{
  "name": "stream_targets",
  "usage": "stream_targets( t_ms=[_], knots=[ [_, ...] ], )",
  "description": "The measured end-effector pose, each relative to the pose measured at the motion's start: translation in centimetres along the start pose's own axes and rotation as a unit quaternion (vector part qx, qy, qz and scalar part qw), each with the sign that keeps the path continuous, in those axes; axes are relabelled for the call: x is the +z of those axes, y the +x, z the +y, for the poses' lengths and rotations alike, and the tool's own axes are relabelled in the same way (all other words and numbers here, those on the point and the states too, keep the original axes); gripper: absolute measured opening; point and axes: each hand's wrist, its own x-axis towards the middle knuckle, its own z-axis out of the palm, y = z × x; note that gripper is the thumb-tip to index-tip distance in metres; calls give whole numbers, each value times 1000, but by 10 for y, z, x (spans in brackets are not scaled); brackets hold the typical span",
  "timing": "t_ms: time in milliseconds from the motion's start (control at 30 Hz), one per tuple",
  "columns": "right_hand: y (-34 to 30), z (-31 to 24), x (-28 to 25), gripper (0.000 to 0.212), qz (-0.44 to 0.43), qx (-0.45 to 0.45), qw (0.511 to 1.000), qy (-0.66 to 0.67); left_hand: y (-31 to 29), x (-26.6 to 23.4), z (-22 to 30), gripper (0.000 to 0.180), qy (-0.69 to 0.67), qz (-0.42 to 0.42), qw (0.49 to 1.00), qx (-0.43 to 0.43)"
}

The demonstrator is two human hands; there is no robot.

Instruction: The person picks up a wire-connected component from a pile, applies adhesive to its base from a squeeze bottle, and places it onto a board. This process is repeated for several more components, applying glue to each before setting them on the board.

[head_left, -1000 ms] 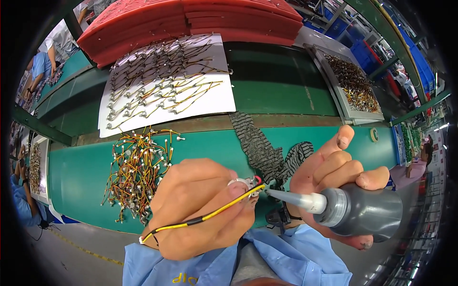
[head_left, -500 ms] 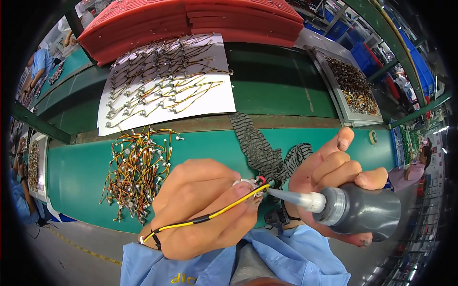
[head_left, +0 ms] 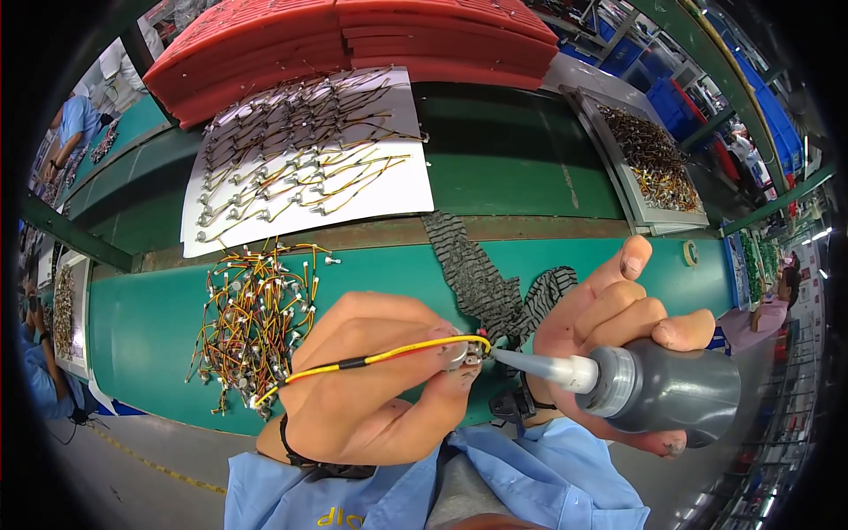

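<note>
Between the thumb and fingers of my left hand (head_left: 367,380) is pinched a small round metal part with wires (head_left: 464,353). Its yellow, black-banded wires run back over the hand toward the wrist. My right hand (head_left: 609,327) grips a dark squeeze bottle (head_left: 685,389) lying on its side, with the index finger raised. The bottle's pale tapered nozzle (head_left: 548,367) points left, its tip beside the metal part; whether they touch I cannot tell. A tangled heap of similar wired parts (head_left: 252,327) lies left of my left hand.
Rows of wired parts lie on a white sheet (head_left: 389,185). Behind are stacked red foam slabs (head_left: 442,44). A striped dark cloth (head_left: 477,274) lies on the green bench (head_left: 141,353). A tray of wired parts (head_left: 649,168) stands far right, a tape roll (head_left: 691,253) nearer. Other people sit at the sides.
My left hand has turned, and the metal part has shifted slightly left, with its wires now arching higher. My right hand and the bottle have barely moved.
</note>
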Motion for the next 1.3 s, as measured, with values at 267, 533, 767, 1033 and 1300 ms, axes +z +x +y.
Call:
stream_targets(
  t_ms=[267, 533, 767, 1033, 1300],
  knots=[
    [5, 2, -3, 64, -19, -7, 1000, 11, -1, 0, -1, 23, -111, -39, 989, -88],
    [6, 4, -4, 72, -45, -29, 999, -1, -1, 6, 4, 20, -255, -6, 943, -216],
    [6, 3, -4, 72, -28, -30, 999, 11, -4, 1, 1, 26, -436, -14, 855, -279],
    [5, -2, -5, 62, 6, 4, 1000, 19, -4, 1, -2, 25, -487, -25, 817, -308],
    [6, 1, -8, 74, -50, -6, 999, 7, -4, 1, -2, 26, -481, -37, 819, -310]
  ],
)
